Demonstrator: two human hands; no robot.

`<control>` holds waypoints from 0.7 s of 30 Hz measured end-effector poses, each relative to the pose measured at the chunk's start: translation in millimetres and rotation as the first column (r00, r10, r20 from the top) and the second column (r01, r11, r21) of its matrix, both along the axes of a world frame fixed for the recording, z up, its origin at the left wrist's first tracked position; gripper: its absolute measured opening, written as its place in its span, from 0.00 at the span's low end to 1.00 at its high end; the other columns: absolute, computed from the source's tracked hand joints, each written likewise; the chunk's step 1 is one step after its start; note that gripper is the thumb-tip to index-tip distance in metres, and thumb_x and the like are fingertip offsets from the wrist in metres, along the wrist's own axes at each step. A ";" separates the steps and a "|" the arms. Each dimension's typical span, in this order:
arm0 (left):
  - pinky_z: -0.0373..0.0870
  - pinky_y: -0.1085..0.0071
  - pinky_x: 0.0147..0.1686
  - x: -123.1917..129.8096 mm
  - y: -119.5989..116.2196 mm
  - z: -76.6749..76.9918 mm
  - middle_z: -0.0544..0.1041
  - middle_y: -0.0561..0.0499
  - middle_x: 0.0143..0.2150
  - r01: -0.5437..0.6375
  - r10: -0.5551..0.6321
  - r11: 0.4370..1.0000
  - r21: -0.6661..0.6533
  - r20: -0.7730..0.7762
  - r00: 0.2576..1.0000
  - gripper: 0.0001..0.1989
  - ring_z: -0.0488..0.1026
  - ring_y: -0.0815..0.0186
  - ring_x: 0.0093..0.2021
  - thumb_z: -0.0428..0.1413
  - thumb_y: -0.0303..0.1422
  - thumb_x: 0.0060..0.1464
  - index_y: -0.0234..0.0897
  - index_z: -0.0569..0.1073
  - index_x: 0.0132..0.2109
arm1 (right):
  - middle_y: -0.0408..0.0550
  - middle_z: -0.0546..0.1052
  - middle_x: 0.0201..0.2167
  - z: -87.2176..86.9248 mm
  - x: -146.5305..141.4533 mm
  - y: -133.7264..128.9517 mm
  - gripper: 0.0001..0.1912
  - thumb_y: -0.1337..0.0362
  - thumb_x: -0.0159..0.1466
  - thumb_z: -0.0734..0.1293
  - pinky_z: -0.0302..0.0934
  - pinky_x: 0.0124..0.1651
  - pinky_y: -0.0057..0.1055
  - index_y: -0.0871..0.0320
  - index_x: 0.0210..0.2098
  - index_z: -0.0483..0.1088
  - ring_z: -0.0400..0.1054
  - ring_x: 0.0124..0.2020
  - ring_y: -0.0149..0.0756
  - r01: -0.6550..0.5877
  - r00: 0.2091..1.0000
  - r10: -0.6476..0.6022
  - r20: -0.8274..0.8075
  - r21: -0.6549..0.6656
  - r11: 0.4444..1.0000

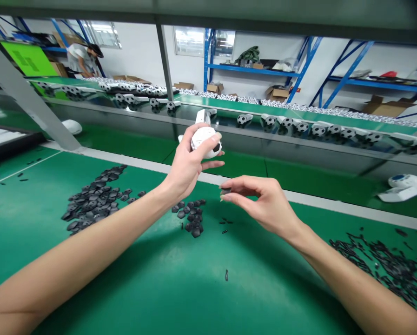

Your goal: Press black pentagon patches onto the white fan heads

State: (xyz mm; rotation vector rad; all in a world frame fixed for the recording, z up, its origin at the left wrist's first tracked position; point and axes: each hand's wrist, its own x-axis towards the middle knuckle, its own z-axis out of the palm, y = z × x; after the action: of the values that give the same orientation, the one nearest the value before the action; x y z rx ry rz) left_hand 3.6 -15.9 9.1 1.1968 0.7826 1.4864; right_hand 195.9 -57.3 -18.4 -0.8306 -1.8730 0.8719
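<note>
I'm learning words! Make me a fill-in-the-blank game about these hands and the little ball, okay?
The left hand holds a white ball with a ____ patch on it.
The right hand pinches a small dark piece between finger and ____.
More dark pieces lie in a pile on the ____ mat.
Answers: black; thumb; green.

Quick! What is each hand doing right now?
Left hand: closed, holding a white ball-shaped piece with black patches.
Right hand: pinching a small dark piece.

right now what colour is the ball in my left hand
The ball is white with a black patch, best in head view.
</note>
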 end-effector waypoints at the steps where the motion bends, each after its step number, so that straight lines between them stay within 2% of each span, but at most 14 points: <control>1: 0.83 0.70 0.36 -0.5 -0.3 0.5 0.78 0.49 0.46 -0.002 0.002 1.000 0.005 0.002 1.000 0.24 0.81 0.61 0.42 0.69 0.43 0.56 0.43 0.70 0.54 | 0.46 0.87 0.40 1.2 -0.1 -0.5 0.06 0.63 0.66 0.77 0.80 0.48 0.37 0.53 0.43 0.85 0.83 0.40 0.41 -0.004 1.000 0.004 -0.007 0.021 1.000; 4: 0.83 0.69 0.35 -1.4 -1.9 1.7 0.78 0.46 0.46 -0.006 0.006 1.000 0.014 0.010 1.000 0.21 0.81 0.59 0.42 0.64 0.49 0.62 0.42 0.71 0.53 | 0.44 0.87 0.39 4.3 0.0 -0.7 0.06 0.65 0.65 0.78 0.80 0.47 0.35 0.53 0.43 0.85 0.83 0.39 0.39 -0.010 0.999 0.012 -0.042 0.057 0.998; 11: 0.84 0.68 0.35 -0.2 -5.5 3.3 0.78 0.48 0.46 0.017 -0.017 1.000 0.022 0.016 1.000 0.15 0.80 0.60 0.41 0.60 0.45 0.66 0.42 0.71 0.51 | 0.44 0.87 0.38 9.1 1.1 -2.5 0.05 0.66 0.65 0.78 0.81 0.45 0.37 0.52 0.41 0.86 0.83 0.38 0.41 0.009 0.997 -0.004 -0.083 0.059 0.998; 14: 0.84 0.68 0.35 0.0 -6.3 2.4 0.77 0.48 0.47 0.024 -0.025 1.000 0.010 0.008 1.000 0.14 0.79 0.61 0.42 0.61 0.43 0.64 0.41 0.70 0.50 | 0.44 0.87 0.39 11.0 1.7 -3.3 0.04 0.66 0.67 0.77 0.80 0.44 0.36 0.50 0.39 0.87 0.83 0.40 0.41 0.070 0.990 -0.052 -0.130 0.134 0.989; 16: 0.85 0.68 0.35 0.9 -7.4 0.6 0.77 0.48 0.46 0.037 -0.037 0.999 0.013 0.000 0.999 0.14 0.78 0.61 0.44 0.63 0.41 0.62 0.40 0.71 0.49 | 0.44 0.87 0.39 14.3 2.3 -3.6 0.06 0.67 0.67 0.76 0.78 0.41 0.34 0.50 0.37 0.87 0.82 0.39 0.39 0.142 0.970 -0.105 -0.218 0.163 0.976; 19: 0.85 0.68 0.36 4.0 -10.7 -3.4 0.77 0.47 0.47 0.070 -0.069 0.997 0.033 -0.028 0.997 0.14 0.78 0.61 0.44 0.63 0.42 0.62 0.40 0.71 0.48 | 0.44 0.85 0.33 22.5 3.6 -4.0 0.04 0.67 0.66 0.77 0.76 0.33 0.32 0.51 0.35 0.86 0.78 0.30 0.35 0.240 0.921 -0.195 -0.338 0.096 0.966; 21: 0.85 0.68 0.37 6.7 -13.6 -6.5 0.77 0.47 0.47 0.085 -0.081 0.995 0.054 -0.061 0.995 0.14 0.78 0.61 0.44 0.62 0.44 0.64 0.40 0.72 0.47 | 0.44 0.83 0.27 28.1 4.5 -4.0 0.01 0.64 0.64 0.78 0.77 0.32 0.33 0.53 0.34 0.86 0.77 0.27 0.35 0.276 0.899 -0.253 -0.359 0.013 0.961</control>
State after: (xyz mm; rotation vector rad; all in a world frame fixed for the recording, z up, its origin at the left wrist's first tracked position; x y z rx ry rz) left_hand 10.3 -29.4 2.6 1.3055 0.7255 1.4188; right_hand 200.4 -61.3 9.7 -0.8060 -1.4261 0.7305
